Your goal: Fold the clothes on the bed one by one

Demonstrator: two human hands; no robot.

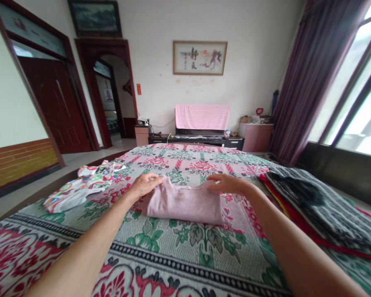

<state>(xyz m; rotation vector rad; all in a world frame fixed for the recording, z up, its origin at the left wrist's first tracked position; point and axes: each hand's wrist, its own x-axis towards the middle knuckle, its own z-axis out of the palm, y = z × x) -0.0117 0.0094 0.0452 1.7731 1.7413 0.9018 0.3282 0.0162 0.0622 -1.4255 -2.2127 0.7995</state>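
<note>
A pale pink shirt (185,204), folded into a compact rectangle with its neckline at the far side, lies in front of me on a flowered bedspread (142,241). At the shirt's far left corner, the thumb and fingers of my left hand (146,184) are closed on the cloth. My right hand (225,183) is closed on the far right corner, its fingers bent over the fabric and partly hiding it. Between the hands, the neckline sags slightly.
On the left lies a crumpled white garment with colourful prints (83,185). Dark patterned clothes (315,206) are stacked over red cloth on the right. Beyond the bed stand a low black cabinet (198,139) and a screen-shaped thing under a pink cloth (202,116).
</note>
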